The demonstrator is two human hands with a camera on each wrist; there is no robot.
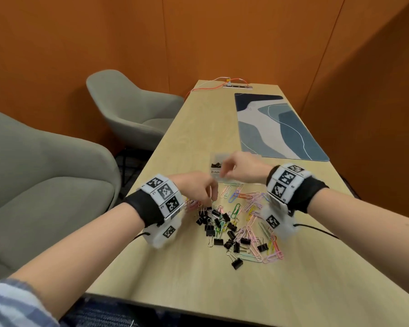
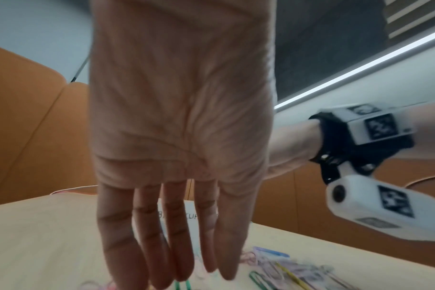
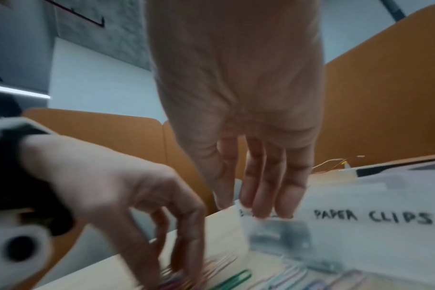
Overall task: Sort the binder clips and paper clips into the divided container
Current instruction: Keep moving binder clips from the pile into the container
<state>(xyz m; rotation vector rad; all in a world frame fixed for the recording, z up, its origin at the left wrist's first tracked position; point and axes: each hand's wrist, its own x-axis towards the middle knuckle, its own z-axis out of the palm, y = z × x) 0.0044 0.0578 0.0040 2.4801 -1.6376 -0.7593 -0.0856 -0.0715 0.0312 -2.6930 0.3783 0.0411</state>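
Left hand (image 1: 196, 187) dips fingers-down into the mixed pile (image 1: 236, 223) on the bench (image 1: 180, 267), just this side of the container (image 1: 216, 169); whether its grip holds anything, I can't tell. Right hand (image 1: 242, 167) hovers over the container, fingers loose. Clips look light and springy, lying every way: pinch them by the wire loops.

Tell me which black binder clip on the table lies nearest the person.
The lone binder clip at the pile's near edge, silver handles pointing up-left. The other black clips cluster farther away, toward the left hand.
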